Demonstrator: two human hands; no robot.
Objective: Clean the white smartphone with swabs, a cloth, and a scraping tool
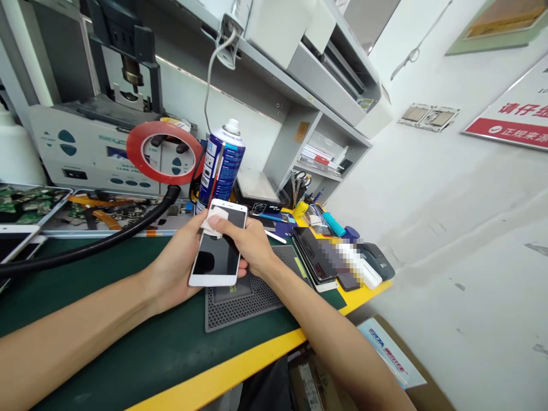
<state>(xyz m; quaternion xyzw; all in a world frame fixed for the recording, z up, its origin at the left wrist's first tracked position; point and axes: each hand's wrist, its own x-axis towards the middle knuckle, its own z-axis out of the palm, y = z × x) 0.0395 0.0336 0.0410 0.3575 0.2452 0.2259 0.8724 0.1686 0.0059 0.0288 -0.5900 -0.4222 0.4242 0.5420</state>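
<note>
A white smartphone [216, 260] with a dark screen is held tilted above the bench, its screen facing up. My left hand [177, 265] wraps round its left side and lower back. A small white cloth or pad [213, 224] lies on the upper left of the screen. My right hand [254, 242] presses this pad with its thumb, while its other fingers curl behind the phone's right edge. Below the phone lies a grey perforated mat [265, 302] with a dark flat piece [233, 292] on it, partly hidden by the hands.
Behind the phone stand a blue spray can [225, 162] and a red tape ring [137, 162]. A black hose [103, 237] crosses the bench at left. Stacked phones [314, 260] lie at right, near the yellow bench edge [240, 371]. Circuit boards [29, 202] are at far left.
</note>
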